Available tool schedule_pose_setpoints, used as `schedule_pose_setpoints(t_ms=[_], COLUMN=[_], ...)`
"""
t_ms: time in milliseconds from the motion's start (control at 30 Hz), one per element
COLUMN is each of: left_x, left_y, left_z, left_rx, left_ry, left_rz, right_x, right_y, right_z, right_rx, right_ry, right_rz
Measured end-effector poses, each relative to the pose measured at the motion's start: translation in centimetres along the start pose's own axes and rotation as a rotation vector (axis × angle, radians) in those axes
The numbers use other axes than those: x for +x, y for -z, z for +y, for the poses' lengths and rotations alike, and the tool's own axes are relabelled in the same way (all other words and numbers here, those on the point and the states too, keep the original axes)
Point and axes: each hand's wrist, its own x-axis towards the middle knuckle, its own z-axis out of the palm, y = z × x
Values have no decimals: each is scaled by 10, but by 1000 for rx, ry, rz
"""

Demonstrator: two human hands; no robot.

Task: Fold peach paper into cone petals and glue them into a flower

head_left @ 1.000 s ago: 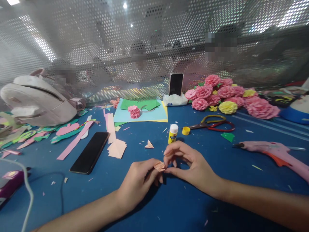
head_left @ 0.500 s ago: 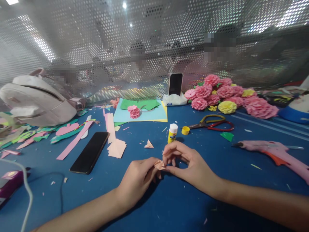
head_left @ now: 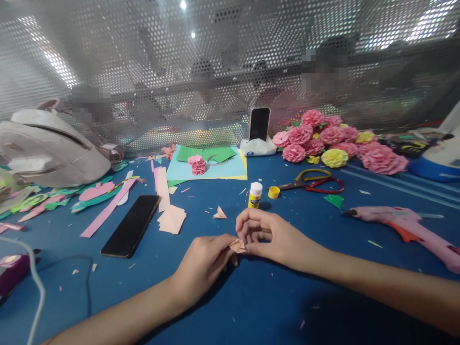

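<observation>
A small folded piece of peach paper (head_left: pixel 237 246) is pinched between both hands just above the blue table (head_left: pixel 251 302). My left hand (head_left: pixel 201 267) grips it from the left with curled fingers. My right hand (head_left: pixel 273 237) presses on it from the right with bent fingertips. An open glue stick (head_left: pixel 255 195) stands just beyond my right hand, its yellow cap (head_left: pixel 273 192) beside it. Another small folded peach piece (head_left: pixel 219 213) lies on the table ahead of my hands.
A dark phone (head_left: pixel 131 225) and peach paper squares (head_left: pixel 172 219) lie to the left. Scissors (head_left: pixel 312 181), a pink glue gun (head_left: pixel 406 225) and a heap of paper flowers (head_left: pixel 334 141) are on the right. A pale bag (head_left: pixel 50 148) sits far left, a propped phone (head_left: pixel 259 124) at the back.
Both hands have shifted slightly left and farther from me with the peach paper, and the right fingers have curled closer onto it. The camera view has tipped a little.
</observation>
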Motion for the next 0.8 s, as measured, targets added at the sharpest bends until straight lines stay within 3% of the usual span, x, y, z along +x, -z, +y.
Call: schedule_pose_setpoints(t_ms=[800], left_x=[11], left_y=[0], left_z=[5], left_rx=[-607], left_ry=[265], left_rz=[14], right_x=[4], right_y=[3], right_z=[15], right_rx=[198], right_ry=[5], right_rz=[34])
